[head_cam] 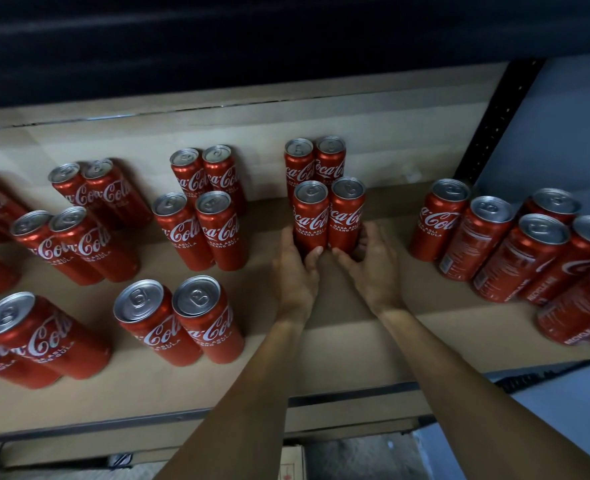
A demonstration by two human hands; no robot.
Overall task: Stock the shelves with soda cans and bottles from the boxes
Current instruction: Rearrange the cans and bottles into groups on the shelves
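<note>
The left hand is curled round the base of a first can, with the thumb laid across its front. The right hand is wrapped the same way round a second can, which is stood touching the first. Both cans are held upright on the cardboard-lined shelf.

Nearer than the hands, an open stretch of lining is seen down to the shelf's front edge, which is crossed by both forearms. To the left of the left hand a free lane is found before a front pair of cans and, farther in, a four-can block. To the right of the right hand a wider gap is seen before a crowded cluster of cans, several of them turned label-away.

Just beyond the held cans a rear pair is set close against the cardboard back wall. Far to the right, the shelf is bounded by a black perforated upright.

The held cans are slim, glossy red and silver-topped, and white Coca-Cola script is shown on their near faces.
</note>
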